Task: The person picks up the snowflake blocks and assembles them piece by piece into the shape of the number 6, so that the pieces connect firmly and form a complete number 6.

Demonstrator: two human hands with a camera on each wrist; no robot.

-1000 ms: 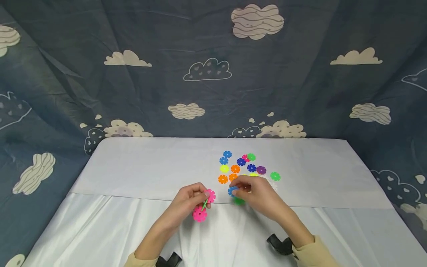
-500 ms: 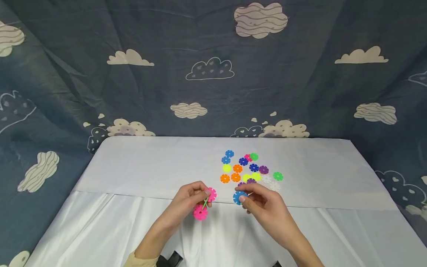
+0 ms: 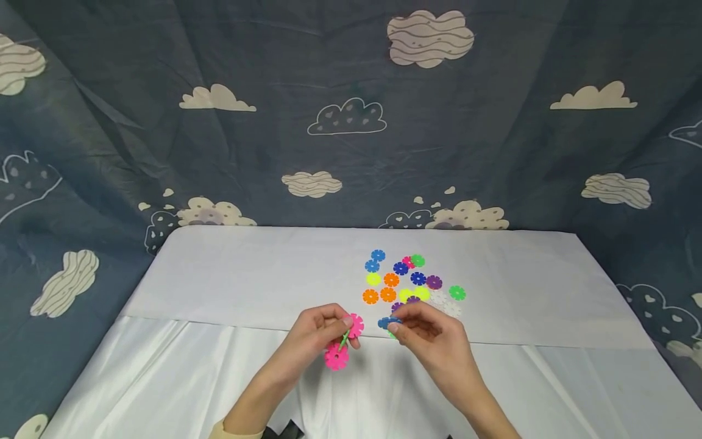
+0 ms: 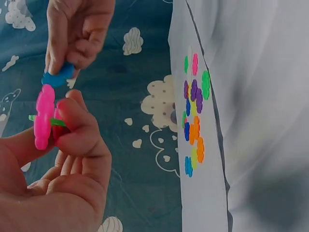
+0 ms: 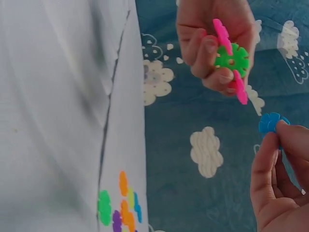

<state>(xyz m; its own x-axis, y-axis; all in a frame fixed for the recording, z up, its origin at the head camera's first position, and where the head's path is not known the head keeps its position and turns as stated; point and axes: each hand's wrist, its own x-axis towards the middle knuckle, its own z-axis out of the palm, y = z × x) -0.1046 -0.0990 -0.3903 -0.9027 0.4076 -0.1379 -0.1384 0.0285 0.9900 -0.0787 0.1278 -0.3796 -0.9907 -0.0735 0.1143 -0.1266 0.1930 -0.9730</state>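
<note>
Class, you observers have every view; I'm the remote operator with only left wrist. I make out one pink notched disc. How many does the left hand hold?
Observer: Two pink notched discs; the right wrist view shows both.
Operator: The blue notched disc in the right hand seems to meet the pink one here. Do they touch?
Observer: No, the head view shows a gap.
Operator: I see the held green notched disc edge-on. Is its middle solid?
Observer: No, the right wrist view shows it pierced at the centre.
</note>
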